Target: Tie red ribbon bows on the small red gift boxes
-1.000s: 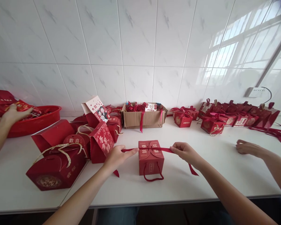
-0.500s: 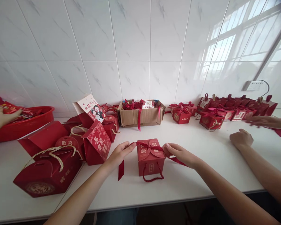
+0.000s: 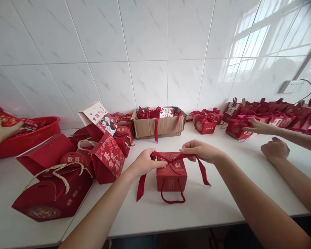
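Note:
A red gift box [image 3: 171, 181] with a dark red cord handle stands upright on the white counter in front of me. Across its lid runs a red ribbon [image 3: 202, 173], crossed near the middle of the top. My left hand [image 3: 146, 161] pinches the ribbon at the lid's left side, thumb reaching over the lid, while a loose tail hangs below. At the right, my right hand [image 3: 200, 151] grips the other part of the ribbon, raised slightly above the box, its end drooping toward the counter. Both hands are closed.
Larger red boxes [image 3: 52, 193] crowd the left, before a red basin [image 3: 28, 138] where another person's hand rests. A cardboard box [image 3: 158, 128] of ribbons stands by the tiled wall. Finished-looking boxes [image 3: 205, 125] sit at right; a co-worker's hand [image 3: 260, 127] touches one.
My left thumb has moved in over the lid. My right hand has lifted the ribbon up and its tail now hangs free. The co-worker's hand at right has reached to a small box.

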Tool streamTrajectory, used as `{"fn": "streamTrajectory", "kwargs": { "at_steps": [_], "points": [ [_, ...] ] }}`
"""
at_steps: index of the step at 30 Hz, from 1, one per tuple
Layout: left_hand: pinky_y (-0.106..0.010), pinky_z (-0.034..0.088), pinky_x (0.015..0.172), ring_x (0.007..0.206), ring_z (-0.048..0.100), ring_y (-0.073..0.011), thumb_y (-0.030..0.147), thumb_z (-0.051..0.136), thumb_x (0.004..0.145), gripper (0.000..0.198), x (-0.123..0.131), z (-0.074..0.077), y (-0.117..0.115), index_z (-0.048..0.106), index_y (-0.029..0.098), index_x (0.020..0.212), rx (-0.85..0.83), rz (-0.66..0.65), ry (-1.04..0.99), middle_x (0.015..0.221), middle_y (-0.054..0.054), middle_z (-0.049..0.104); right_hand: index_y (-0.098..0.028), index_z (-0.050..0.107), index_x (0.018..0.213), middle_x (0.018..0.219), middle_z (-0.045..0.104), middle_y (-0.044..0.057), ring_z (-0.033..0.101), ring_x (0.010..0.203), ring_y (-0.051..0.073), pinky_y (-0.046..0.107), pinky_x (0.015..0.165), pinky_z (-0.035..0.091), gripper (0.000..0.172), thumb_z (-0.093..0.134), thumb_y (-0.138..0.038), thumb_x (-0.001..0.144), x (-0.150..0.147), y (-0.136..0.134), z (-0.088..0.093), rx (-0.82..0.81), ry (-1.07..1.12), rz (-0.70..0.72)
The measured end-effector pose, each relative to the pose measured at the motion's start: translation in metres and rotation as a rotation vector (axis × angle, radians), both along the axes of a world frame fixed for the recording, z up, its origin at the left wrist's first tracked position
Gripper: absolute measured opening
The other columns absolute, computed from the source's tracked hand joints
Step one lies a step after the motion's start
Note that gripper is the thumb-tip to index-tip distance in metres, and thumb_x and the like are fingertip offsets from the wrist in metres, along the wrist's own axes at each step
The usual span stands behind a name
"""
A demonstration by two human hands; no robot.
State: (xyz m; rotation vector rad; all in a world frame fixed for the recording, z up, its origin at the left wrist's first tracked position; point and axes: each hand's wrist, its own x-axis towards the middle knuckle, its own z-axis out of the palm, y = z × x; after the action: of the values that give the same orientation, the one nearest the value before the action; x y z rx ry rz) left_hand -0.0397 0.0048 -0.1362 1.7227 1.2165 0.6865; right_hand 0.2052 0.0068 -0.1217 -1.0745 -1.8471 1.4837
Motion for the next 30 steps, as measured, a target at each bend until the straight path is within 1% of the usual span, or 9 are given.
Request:
{"fn": "streamTrajectory", "kwargs": {
  "at_steps": [4,8,13,15,18,21,23,26,30],
  "points": [
    [-0.030,0.042,0.067,0.078,0.061,-0.0211,0.045,0.075,0.061,0.037,-0.003,-0.002,-0.003,0.059,0.018,0.080,-0.010,0.047,0.012,0.081,-0.002,0.065,-0.017,0.052,0.055,0.047,0.036,-0.007,0.031,0.046,0.007,0.025,0.049,0.023,0.035,0.068,-0.044,0.071,0.006,0.011,0.009,-0.047,-0.164,0.167],
    [-0.030,0.041,0.069,0.079,0.059,-0.0202,0.050,0.072,0.063,0.038,-0.005,-0.003,-0.014,0.059,0.018,0.079,0.018,0.134,0.018,0.082,-0.002,0.065,-0.017,0.056,0.058,0.049,0.037,-0.007,0.031,0.046,0.007,0.025,0.048,0.021,0.033,0.070,-0.046,0.067,0.010,0.017,0.001,-0.019,-0.268,0.137],
    [-0.029,0.039,0.063,0.072,0.057,-0.0193,0.055,0.069,0.063,0.041,0.001,-0.004,-0.018,0.055,0.018,0.073,0.091,0.202,0.110,0.076,-0.001,0.063,-0.018,0.057,0.059,0.041,0.039,-0.007,0.029,0.043,0.007,0.026,0.049,0.023,0.036,0.064,-0.049,0.074,0.017,0.018,-0.011,0.001,-0.252,0.163],
    [-0.029,0.040,0.064,0.073,0.057,-0.0200,0.055,0.067,0.065,0.041,0.005,-0.005,-0.018,0.053,0.018,0.074,0.109,0.214,0.141,0.077,-0.002,0.062,-0.018,0.054,0.055,0.039,0.041,-0.006,0.031,0.042,0.008,0.027,0.050,0.025,0.040,0.060,-0.050,0.078,0.021,0.016,-0.012,0.005,-0.175,0.192],
    [-0.033,0.042,0.070,0.083,0.056,-0.0227,0.053,0.067,0.065,0.042,0.011,-0.004,-0.020,0.050,0.019,0.083,0.191,0.261,0.191,0.088,-0.005,0.059,-0.018,0.053,0.056,0.046,0.047,-0.004,0.038,0.046,0.010,0.027,0.052,0.030,0.038,0.060,-0.047,0.080,0.023,0.012,-0.012,0.049,0.125,0.149],
    [-0.039,0.039,0.086,0.105,0.050,-0.0263,0.043,0.071,0.063,0.048,0.018,0.001,-0.026,0.047,0.021,0.098,0.415,0.350,0.213,0.109,-0.008,0.055,-0.016,0.058,0.061,0.056,0.052,-0.001,0.044,0.054,0.011,0.027,0.056,0.035,0.034,0.060,-0.044,0.081,0.015,0.008,-0.012,0.134,0.390,0.106],
    [-0.041,0.033,0.093,0.110,0.049,-0.0259,0.038,0.070,0.065,0.042,0.024,0.008,-0.030,0.050,0.023,0.100,0.558,0.308,0.224,0.111,-0.006,0.057,-0.014,0.063,0.072,0.064,0.057,0.001,0.049,0.059,0.012,0.027,0.059,0.039,0.029,0.058,-0.040,0.085,0.006,0.005,-0.012,0.163,0.465,0.148],
    [-0.041,0.031,0.093,0.093,0.058,-0.0214,0.037,0.064,0.074,0.022,0.037,0.018,-0.031,0.057,0.024,0.090,0.626,0.192,0.228,0.092,-0.001,0.065,-0.014,0.064,0.094,0.074,0.062,0.004,0.056,0.068,0.013,0.028,0.066,0.045,0.022,0.056,-0.034,0.087,-0.007,-0.001,-0.012,0.164,0.504,0.206],
    [-0.037,0.032,0.085,0.072,0.059,-0.0158,0.029,0.055,0.081,0.013,0.049,0.025,-0.027,0.059,0.021,0.071,0.741,0.262,0.222,0.071,0.004,0.065,-0.019,0.056,0.103,0.068,0.063,0.000,0.058,0.065,0.013,0.030,0.068,0.046,0.021,0.057,-0.033,0.087,-0.012,-0.008,-0.011,0.136,0.467,0.174]
  ]
}}
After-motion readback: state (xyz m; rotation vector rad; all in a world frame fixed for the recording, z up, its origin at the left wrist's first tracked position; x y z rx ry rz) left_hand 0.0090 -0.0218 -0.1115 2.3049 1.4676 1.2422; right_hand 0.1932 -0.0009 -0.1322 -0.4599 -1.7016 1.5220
